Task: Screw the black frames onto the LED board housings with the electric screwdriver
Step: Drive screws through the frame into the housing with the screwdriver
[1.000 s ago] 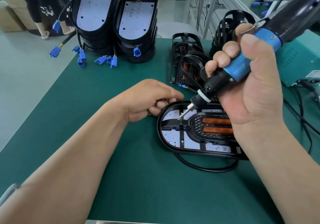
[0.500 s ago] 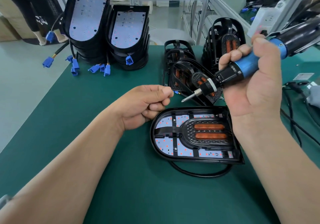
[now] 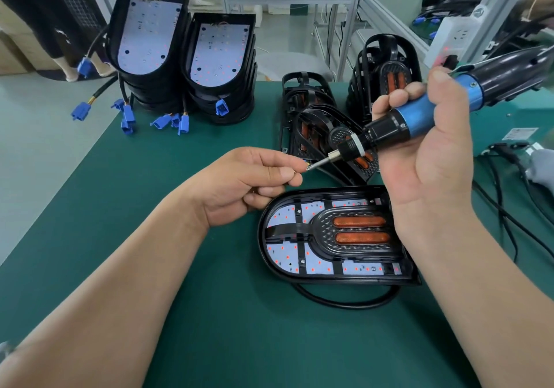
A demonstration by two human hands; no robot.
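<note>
Lifts the electric screwdriver [image 3: 419, 118] off the black frame [image 3: 326, 234], its place a second ago, and swings the bit across to the left hand [image 3: 239, 183], likewise risen off the housing's curved end. Wraps the right hand [image 3: 428, 162] round the blue grip, fingers curled, thumb on top, tool held nearly level above the work. Pinches what is presumably a screw [image 3: 306, 168] between left thumb and forefinger, right at the bit tip [image 3: 314, 165]; too small to confirm. Leaves the LED board housing [image 3: 261, 246] flat on the green mat [image 3: 195, 327], just below both hands, gripped by neither, frame seated inside. Shows a glossy black shell, rounded at one end and squared at the other; a pale board dotted with red; frame ribs crossing that board around a textured centre with two orange bars. Trails a black cable [image 3: 344, 305] from underneath. Judged light, stiff, slick moulded plastic, likely to slide on the mat under driver pressure. Steady by the outer rim; keep fingers off the LED face. Keeps further housings [image 3: 141, 94] stacked at the far edge and loose frames [image 3: 311, 118] piled just beyond the tool.
</note>
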